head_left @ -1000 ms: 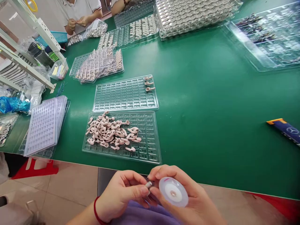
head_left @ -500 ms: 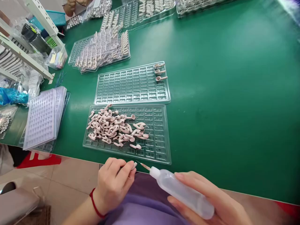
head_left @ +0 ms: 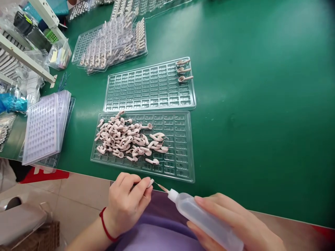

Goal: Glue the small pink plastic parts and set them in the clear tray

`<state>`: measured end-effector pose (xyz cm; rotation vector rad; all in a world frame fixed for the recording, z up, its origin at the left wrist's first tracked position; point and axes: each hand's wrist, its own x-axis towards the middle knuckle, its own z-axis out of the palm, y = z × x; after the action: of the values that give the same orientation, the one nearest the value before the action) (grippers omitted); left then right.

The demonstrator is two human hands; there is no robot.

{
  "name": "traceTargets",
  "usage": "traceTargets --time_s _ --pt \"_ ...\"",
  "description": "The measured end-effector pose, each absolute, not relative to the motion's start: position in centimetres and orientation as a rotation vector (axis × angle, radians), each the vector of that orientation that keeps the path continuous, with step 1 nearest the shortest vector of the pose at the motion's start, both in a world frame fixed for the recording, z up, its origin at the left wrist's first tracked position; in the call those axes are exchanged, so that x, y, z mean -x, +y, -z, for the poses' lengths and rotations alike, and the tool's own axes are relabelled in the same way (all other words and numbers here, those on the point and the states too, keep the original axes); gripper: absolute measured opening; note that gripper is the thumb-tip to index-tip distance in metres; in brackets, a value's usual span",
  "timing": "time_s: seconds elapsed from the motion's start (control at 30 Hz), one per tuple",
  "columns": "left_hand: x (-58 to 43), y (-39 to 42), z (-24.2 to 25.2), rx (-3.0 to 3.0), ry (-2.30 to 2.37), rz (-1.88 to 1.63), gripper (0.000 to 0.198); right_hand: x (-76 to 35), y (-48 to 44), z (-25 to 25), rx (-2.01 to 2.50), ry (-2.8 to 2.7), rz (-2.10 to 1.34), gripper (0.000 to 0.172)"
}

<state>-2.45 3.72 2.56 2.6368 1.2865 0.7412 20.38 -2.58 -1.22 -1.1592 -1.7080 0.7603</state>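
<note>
My left hand (head_left: pixel 129 200) is closed in a pinch on a small white earbud shell (head_left: pixel 151 182); one end of it pokes out past the fingertips, the rest is hidden. Wrapped by the fingers of my right hand (head_left: pixel 235 218) is a translucent squeeze bottle (head_left: pixel 201 214) with a white cap and a thin needle nozzle (head_left: pixel 162 188). The needle points left at the shell's exposed end; whether they touch I cannot tell. Just beyond, a heap of white earbud shells (head_left: pixel 125 137) lies on a clear plastic tray (head_left: pixel 180 150), thin wires sticking out of some.
Behind it, a second clear tray (head_left: pixel 146 87) carries three earbud shells (head_left: pixel 184 70) at its right end. Filled trays (head_left: pixel 110 48) are stacked farther back. At left are stacked pale trays (head_left: pixel 43 129), a clear box (head_left: pixel 59 55) and a white shelf post (head_left: pixel 45 12).
The needle tip has come into line with the shell's end. The camera view has shifted slightly, so the trays sit a little higher in the picture. Both hands keep their holds.
</note>
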Motion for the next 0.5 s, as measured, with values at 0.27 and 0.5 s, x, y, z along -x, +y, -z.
traceTargets --time_s 0.27,0.5 --pt "2.24 3.74 -2.70 -2.644 1.289 -0.740 0.014 -20.27 -3.44 2.12 1.197 -1.715 -0.745 0.069" --pt "2.23 3.77 -2.73 -2.638 1.292 -0.743 0.016 -20.06 -3.34 1.98 1.204 -1.670 -0.752 0.064"
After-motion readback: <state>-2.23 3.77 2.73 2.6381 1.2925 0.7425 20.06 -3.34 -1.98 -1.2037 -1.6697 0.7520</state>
